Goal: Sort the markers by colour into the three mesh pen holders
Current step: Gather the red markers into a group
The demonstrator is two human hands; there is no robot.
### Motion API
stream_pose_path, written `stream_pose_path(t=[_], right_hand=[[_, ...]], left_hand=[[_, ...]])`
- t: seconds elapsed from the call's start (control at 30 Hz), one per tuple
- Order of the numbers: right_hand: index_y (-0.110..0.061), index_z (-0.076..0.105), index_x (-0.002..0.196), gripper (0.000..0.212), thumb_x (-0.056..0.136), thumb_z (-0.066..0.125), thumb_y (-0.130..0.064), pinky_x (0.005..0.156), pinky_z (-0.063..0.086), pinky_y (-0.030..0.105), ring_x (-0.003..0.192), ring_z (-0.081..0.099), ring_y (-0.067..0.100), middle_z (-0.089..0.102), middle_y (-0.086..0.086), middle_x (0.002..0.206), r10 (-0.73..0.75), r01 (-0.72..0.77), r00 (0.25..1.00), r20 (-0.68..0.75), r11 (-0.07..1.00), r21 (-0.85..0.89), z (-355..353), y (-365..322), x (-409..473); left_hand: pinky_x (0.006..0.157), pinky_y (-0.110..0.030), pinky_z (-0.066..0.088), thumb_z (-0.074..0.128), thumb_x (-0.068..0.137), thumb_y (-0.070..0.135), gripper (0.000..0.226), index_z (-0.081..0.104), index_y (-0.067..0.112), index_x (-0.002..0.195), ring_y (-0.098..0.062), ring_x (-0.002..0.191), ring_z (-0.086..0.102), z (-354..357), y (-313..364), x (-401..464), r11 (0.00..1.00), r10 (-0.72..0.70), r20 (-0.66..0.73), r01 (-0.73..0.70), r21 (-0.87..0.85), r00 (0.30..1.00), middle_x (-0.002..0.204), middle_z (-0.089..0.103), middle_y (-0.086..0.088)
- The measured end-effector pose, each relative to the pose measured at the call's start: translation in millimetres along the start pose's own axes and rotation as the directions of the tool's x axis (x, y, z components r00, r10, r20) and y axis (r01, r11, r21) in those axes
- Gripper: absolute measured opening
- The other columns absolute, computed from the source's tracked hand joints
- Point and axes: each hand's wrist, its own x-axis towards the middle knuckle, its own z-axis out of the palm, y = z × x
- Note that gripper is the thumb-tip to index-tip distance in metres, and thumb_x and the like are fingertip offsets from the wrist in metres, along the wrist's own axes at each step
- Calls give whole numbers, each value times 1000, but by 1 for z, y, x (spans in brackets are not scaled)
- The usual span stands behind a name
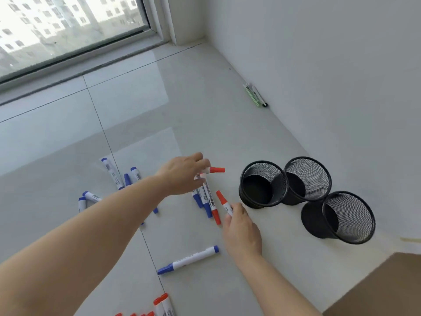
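Partly, the left hand (182, 175) hides its red marker (215, 170).

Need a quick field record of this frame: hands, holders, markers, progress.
left hand: pinches a red marker
right hand: grips another red marker
mesh holders: three, black, upright, clustered at right on the floor, appear empty
loose markers: blue and red, scattered on the floor; one blue marker lies alone near the right forearm
progress: nothing sorted yet
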Motion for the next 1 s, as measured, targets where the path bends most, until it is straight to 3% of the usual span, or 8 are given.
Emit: stream_pose_path(t=[0.23,0.37,0.43,0.53,0.63,0.73,0.83,1.0], right_hand=[[-17,46,113,21,95,38,-21,68,38,33,96,57,26,57,1,113,12,-13,1000,15,999,40,-7,19,-20],[-17,48,111,19,95,38,-20,68,40,33,91,57,27,57,1,109,23,-23,1000,7,997,72,-10,25,-26],[-15,48,110,19,94,40,-19,69,41,34,92,57,28,58,2,108,20,-20,1000,-5,995,94,-12,27,-28],[-14,50,107,17,94,41,-20,66,41,34,87,57,28,58,3,103,-21,24,999,-29,996,87,-16,31,-34],[-15,51,105,15,94,43,-20,61,37,31,75,52,23,57,0,97,-67,77,995,-75,989,128,-21,33,-50],[-17,52,98,9,94,44,-20,56,38,24,68,50,14,53,-3,92,-79,104,991,-108,964,243,-19,26,-73],[-21,53,95,8,95,45,-24,54,35,13,70,51,6,47,-6,91,-88,108,993,-74,936,336,-7,14,-98],[-28,57,87,9,92,51,-33,57,35,16,70,51,6,49,-11,79,-123,92,987,101,958,273,31,5,-139]], left_hand=[[67,-31,45,59,78,54,40,54,41,116,-13,106,39,7,11,2,975,145,197,-174,141,970,119,40,11],[50,-23,27,58,83,46,34,56,34,115,-15,108,38,6,24,10,942,188,228,-241,233,955,119,45,9],[57,-24,31,55,87,40,32,54,29,117,-17,110,38,8,29,13,897,258,245,-327,299,934,118,50,7],[69,-27,38,46,92,44,34,50,23,119,-17,112,38,7,32,10,859,327,228,-390,333,917,111,54,6],[67,-25,35,38,95,45,33,48,21,115,-14,109,39,0,27,-16,891,328,80,-336,306,941,107,57,8],[64,-26,39,47,93,36,23,52,18,107,-13,99,43,-8,29,-66,986,162,-185,-154,58,969,100,60,3],[63,-25,36,55,89,34,22,55,15,101,-12,79,45,-7,41,-128,969,-155,-388,64,-239,908,87,56,1],[53,-21,32,38,93,41,13,43,31,87,-6,59,44,25,66,-241,633,-649,-229,348,-691,725,68,49,10]])
